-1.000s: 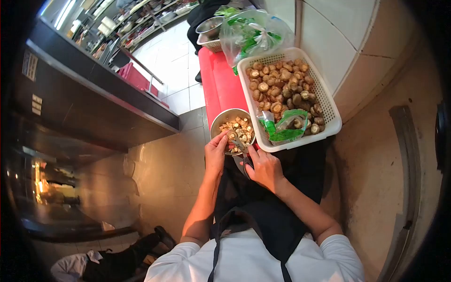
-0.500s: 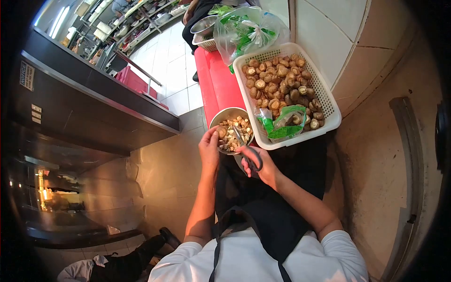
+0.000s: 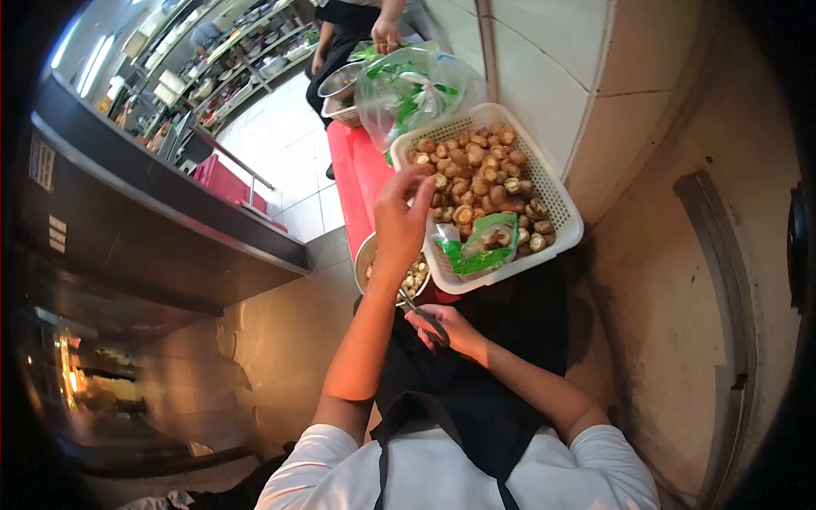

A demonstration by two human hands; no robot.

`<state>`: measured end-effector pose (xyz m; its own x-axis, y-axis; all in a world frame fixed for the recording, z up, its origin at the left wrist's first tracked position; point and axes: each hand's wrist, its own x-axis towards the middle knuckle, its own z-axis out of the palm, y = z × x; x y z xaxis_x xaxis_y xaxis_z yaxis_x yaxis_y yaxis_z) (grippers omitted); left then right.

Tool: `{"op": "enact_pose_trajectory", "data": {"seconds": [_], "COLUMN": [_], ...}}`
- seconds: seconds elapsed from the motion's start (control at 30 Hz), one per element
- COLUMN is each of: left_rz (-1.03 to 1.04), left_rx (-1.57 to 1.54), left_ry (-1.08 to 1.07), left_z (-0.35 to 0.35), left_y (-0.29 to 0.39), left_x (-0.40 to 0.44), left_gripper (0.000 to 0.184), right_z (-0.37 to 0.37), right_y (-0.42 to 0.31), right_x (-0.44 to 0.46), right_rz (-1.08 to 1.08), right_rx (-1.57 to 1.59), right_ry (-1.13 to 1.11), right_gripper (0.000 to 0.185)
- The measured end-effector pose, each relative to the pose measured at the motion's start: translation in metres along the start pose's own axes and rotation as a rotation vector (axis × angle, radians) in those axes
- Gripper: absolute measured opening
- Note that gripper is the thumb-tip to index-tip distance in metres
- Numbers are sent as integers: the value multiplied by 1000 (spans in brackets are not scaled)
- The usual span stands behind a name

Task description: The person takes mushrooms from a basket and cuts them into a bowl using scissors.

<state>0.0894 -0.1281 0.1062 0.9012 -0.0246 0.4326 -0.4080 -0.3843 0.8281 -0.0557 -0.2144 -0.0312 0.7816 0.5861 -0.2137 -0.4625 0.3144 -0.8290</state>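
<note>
Brown mushrooms (image 3: pixel 478 174) lie in the basket (image 3: pixel 571 229), just right of the nearer left hand (image 3: pixel 399 209); its fingers are parted, seemingly empty; the right hand (image 3: pixel 457 331) grips scissors (image 3: pixel 436 328), pointing toward the pot (image 3: pixel 366 252).

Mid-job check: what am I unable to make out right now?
All in the head view:
- Part of the pot and its contents: hidden behind the left forearm.
- Mushrooms under the green-printed packet: the packet covers them.
- Counter sign's wording: too small and blurred.
- Co-worker's upper body: cut off by the top edge.
</note>
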Motion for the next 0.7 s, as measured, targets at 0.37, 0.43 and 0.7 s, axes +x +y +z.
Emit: {"op": "enact_pose_trajectory", "data": {"seconds": [0.37, 0.43, 0.7], "left_rz": [750, 811, 808], "left_rx": [928, 964, 1270], "left_ry": [-811, -774, -805], "left_z": [75, 92, 112], "left_y": [-31, -39, -27], "left_x": [-38, -39, -45], "left_gripper": [7, 8, 11], "right_z": [-14, -16, -35], "right_y": [15, 20, 36], "right_x": [5, 5, 13], "right_rz": [35, 21, 40], "right_rx": [24, 27, 12], "right_ry": [0, 11, -15], "right_gripper": [27, 27, 24]}}
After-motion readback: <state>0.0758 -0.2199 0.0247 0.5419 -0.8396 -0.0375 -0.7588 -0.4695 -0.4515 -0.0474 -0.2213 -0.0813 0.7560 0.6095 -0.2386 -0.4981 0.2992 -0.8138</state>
